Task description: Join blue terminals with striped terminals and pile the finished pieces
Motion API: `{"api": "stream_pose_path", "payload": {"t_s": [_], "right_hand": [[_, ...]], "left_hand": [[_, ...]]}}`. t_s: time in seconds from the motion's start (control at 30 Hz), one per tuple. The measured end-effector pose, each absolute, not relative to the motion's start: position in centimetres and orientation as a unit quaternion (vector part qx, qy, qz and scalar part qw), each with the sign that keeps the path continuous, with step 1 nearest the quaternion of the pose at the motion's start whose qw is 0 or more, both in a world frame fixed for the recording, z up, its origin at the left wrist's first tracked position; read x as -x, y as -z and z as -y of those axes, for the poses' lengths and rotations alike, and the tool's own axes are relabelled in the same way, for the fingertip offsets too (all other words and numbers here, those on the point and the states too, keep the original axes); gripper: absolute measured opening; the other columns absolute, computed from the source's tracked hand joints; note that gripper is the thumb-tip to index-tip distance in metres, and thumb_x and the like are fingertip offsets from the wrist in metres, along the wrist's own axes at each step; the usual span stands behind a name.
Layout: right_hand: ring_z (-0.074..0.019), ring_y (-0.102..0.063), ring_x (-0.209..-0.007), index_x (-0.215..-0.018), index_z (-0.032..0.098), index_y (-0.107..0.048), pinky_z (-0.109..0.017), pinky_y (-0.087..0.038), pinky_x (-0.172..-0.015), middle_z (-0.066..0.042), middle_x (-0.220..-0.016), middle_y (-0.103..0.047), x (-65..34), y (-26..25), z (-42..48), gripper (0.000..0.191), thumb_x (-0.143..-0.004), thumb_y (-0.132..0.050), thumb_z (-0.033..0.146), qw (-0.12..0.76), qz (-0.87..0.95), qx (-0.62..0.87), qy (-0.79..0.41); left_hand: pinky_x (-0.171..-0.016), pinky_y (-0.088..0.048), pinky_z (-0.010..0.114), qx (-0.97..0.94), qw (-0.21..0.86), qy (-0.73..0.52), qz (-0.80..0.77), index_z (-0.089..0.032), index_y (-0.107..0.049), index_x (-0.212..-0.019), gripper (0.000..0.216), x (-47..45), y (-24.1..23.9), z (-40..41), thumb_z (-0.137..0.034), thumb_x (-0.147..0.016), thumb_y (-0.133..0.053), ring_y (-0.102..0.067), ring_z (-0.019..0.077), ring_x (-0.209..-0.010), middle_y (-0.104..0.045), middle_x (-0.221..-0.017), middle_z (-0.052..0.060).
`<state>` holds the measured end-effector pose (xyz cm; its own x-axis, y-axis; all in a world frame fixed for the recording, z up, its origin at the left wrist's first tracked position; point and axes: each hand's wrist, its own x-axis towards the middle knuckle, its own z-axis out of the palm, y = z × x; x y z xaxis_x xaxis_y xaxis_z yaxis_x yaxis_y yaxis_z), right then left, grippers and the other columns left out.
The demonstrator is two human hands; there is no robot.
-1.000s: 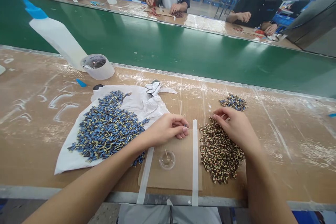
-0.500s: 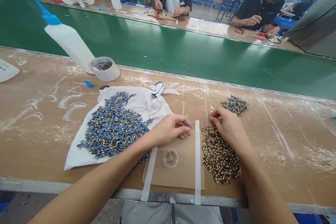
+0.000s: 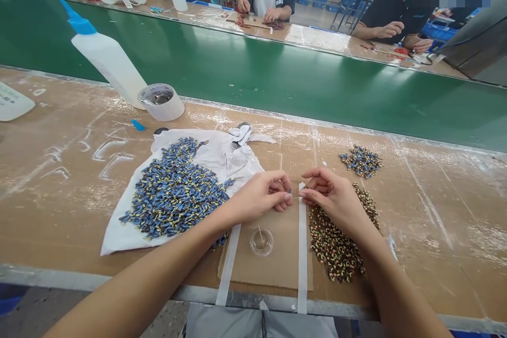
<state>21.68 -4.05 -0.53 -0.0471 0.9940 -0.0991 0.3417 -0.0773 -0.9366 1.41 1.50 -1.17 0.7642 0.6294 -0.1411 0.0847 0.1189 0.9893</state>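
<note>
My left hand [image 3: 273, 195] pinches a small blue piece above the cardboard sheet [image 3: 273, 272]. Close to its fingertips is my right hand [image 3: 327, 190], closed in a pinch on a tiny dark piece whose kind I cannot make out. To the left, a heap of small blue, black and yellow pieces [image 3: 174, 195] lies on a white cloth-like sheet [image 3: 114, 237]. Under and beside my right wrist spreads a pile of small curved brown and yellow pieces [image 3: 336, 243]. A small clear cup [image 3: 261, 243] with a thin stick in it stands on the cardboard.
Beyond my right hand lies a smaller pile of blue-yellow pieces [image 3: 360, 161]. A white bottle with a blue nozzle [image 3: 109, 66] and a tape roll [image 3: 162, 103] stand back left. A green belt [image 3: 257, 71] crosses behind, with co-workers across it.
My right hand has moved left from the brown-yellow pile to my left hand, with a tiny piece in its fingertips. My left hand keeps its pinch. The whole view has shifted slightly.
</note>
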Motion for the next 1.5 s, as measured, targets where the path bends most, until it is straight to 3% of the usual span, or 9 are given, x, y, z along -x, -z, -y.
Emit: {"api": "stream_pose_path", "payload": {"t_s": [0.2,0.37,0.47,0.83,1.13,1.5], "right_hand": [[-0.0152,-0.061,-0.064,-0.078,0.020,-0.065,-0.029,-0.047,-0.058,-0.001,-0.069,-0.068,-21.5,0.7,4.3,0.010,-0.077,-0.072,0.027,0.323,0.606,0.618,-0.383],[-0.0161,-0.063,-0.070,-0.082,0.022,-0.072,-0.030,-0.047,-0.065,-0.001,-0.076,-0.071,-21.2,0.4,4.4,0.005,-0.081,-0.069,0.026,0.281,0.649,0.614,-0.350],[-0.0168,-0.062,-0.074,-0.091,0.024,-0.074,-0.032,-0.046,-0.068,-0.002,-0.083,-0.071,-21.2,0.1,4.3,0.013,-0.087,-0.061,0.023,0.275,0.680,0.604,-0.313],[-0.0199,-0.065,-0.088,-0.099,0.022,-0.071,-0.035,-0.050,-0.079,-0.006,-0.097,-0.071,-20.8,0.1,4.3,0.019,-0.090,-0.056,0.028,0.314,0.638,0.591,-0.381],[-0.0207,-0.066,-0.092,-0.105,0.022,-0.071,-0.037,-0.051,-0.082,-0.007,-0.100,-0.072,-20.6,0.3,4.3,0.022,-0.089,-0.057,0.028,0.356,0.627,0.582,-0.377],[-0.0215,-0.068,-0.081,-0.090,0.018,-0.069,-0.036,-0.054,-0.072,-0.008,-0.088,-0.073,-19.9,0.4,4.5,0.019,-0.083,-0.066,0.035,0.370,0.568,0.616,-0.401]], "left_hand": [[-0.064,-0.052,0.027,-0.634,0.688,-0.185,-0.300,-0.013,-0.058,-0.088,0.007,-1.5,1.4,-1.5,-0.019,-0.084,-0.061,-0.062,0.0132,-0.066,-0.065,-0.075,0.004],[-0.061,-0.051,0.025,-0.654,0.672,-0.178,-0.299,-0.013,-0.059,-0.088,0.007,-1.5,1.3,-1.5,-0.019,-0.084,-0.060,-0.061,0.0124,-0.064,-0.064,-0.072,0.003],[-0.058,-0.050,0.024,-0.667,0.655,-0.176,-0.309,-0.013,-0.059,-0.087,0.006,-1.6,1.1,-1.4,-0.018,-0.084,-0.059,-0.059,0.0118,-0.061,-0.062,-0.071,0.001],[-0.062,-0.041,0.023,-0.786,0.480,-0.219,-0.322,-0.014,-0.062,-0.087,0.007,-1.5,1.3,-1.5,-0.013,-0.086,-0.055,-0.055,0.0110,-0.065,-0.061,-0.071,-0.001],[-0.064,-0.039,0.023,-0.807,0.447,-0.225,-0.313,-0.014,-0.060,-0.082,0.008,-1.6,1.1,-1.4,-0.011,-0.085,-0.055,-0.055,0.0121,-0.068,-0.061,-0.073,0.000],[-0.060,-0.034,0.024,-0.818,0.413,-0.237,-0.322,-0.014,-0.066,-0.079,0.012,-1.5,1.3,-1.4,-0.017,-0.088,-0.058,-0.053,0.0112,-0.063,-0.062,-0.070,0.000]]}}
